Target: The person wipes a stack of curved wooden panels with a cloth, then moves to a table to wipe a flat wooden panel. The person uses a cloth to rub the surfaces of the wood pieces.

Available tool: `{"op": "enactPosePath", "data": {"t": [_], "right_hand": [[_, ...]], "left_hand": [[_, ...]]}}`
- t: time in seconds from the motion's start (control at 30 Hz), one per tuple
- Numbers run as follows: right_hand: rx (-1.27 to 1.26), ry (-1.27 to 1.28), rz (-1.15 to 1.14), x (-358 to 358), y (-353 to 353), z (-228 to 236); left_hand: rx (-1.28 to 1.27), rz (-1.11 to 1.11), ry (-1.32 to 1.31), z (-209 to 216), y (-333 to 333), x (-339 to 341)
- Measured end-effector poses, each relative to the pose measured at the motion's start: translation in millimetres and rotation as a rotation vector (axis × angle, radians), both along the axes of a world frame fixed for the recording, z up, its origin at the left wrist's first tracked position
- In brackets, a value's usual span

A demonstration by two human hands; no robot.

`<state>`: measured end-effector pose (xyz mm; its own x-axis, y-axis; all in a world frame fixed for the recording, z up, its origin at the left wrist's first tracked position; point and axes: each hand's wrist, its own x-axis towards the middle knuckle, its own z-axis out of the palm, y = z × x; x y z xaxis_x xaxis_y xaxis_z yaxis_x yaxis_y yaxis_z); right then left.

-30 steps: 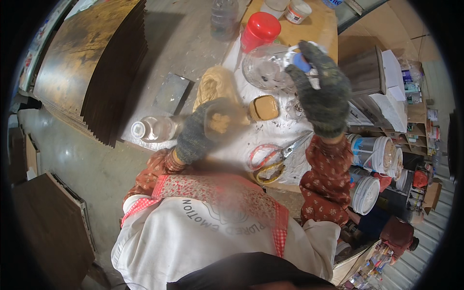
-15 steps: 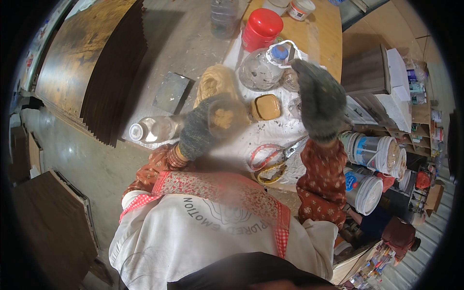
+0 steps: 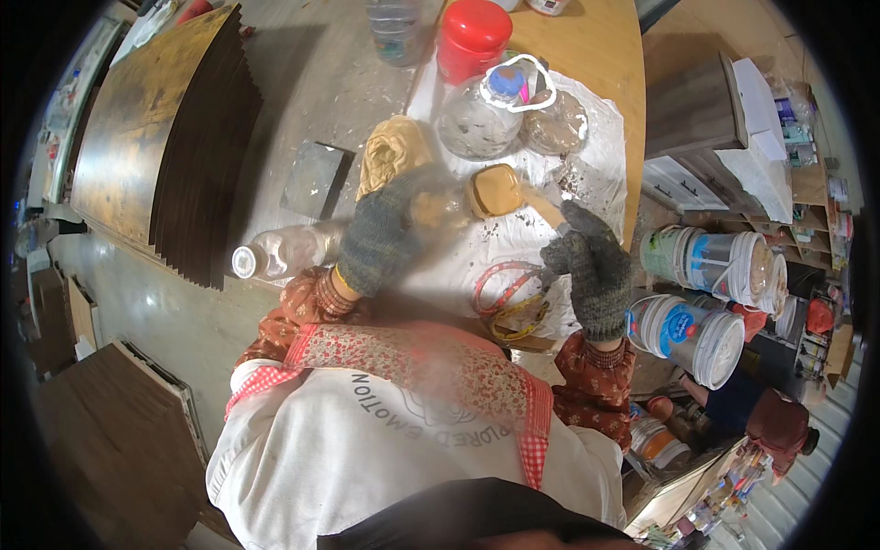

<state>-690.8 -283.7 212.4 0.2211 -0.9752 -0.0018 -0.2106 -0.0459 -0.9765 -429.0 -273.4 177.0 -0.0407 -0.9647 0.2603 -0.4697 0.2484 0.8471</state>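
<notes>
My left hand [image 3: 378,240], in a dark grey knit glove, is closed round a clear plastic container [image 3: 434,203] with something tan inside; its outline is blurred. My right hand [image 3: 594,270], in a matching glove, grips a pale wooden stick [image 3: 544,205]. The stick's far end reaches the right edge of a small square tub [image 3: 473,196] of tan paste; whether it dips in I cannot tell. Against the left hand's outer side lies a clear bottle [image 3: 286,252] with a white cap. A crumpled tan cloth [image 3: 394,151] rests just beyond that hand.
A spotted white sheet [image 3: 596,137] covers part of the table. On it are a large clear jug [image 3: 478,124], a red-lidded tub [image 3: 473,44] and red-and-yellow-handled tools [image 3: 506,298]. A dark block [image 3: 316,179] lies left. Paint buckets [image 3: 692,335] stand right; stacked boards [image 3: 197,147] stand left.
My right hand has come down and nearer from beside the jug, and the wooden stick now shows in it at the square tub. The left hand keeps its hold on the clear container.
</notes>
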Motion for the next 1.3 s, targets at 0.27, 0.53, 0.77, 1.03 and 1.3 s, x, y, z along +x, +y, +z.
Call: {"op": "enactPosePath", "data": {"t": [0.27,0.53,0.77,1.03,1.3], "right_hand": [[-0.076,0.232,0.008,6.8,-13.9,-41.8],[0.06,-0.006,-0.022,5.5,-13.4,-40.8],[-0.418,0.476,0.083,1.3,-17.3,-68.0],[0.103,0.069,0.024,1.5,-16.0,-67.6],[0.407,-0.273,-0.139,-0.5,-9.4,-47.2]], "left_hand": [[0.047,0.007,-0.193,-9.7,-6.0,1.2],[0.072,0.007,-0.433,-32.6,-2.8,9.1],[0.09,-0.014,-0.449,-35.3,-1.5,4.9],[0.16,0.056,-0.477,-41.7,2.0,4.7],[0.13,0.004,-0.492,-33.5,3.0,2.8]]}}
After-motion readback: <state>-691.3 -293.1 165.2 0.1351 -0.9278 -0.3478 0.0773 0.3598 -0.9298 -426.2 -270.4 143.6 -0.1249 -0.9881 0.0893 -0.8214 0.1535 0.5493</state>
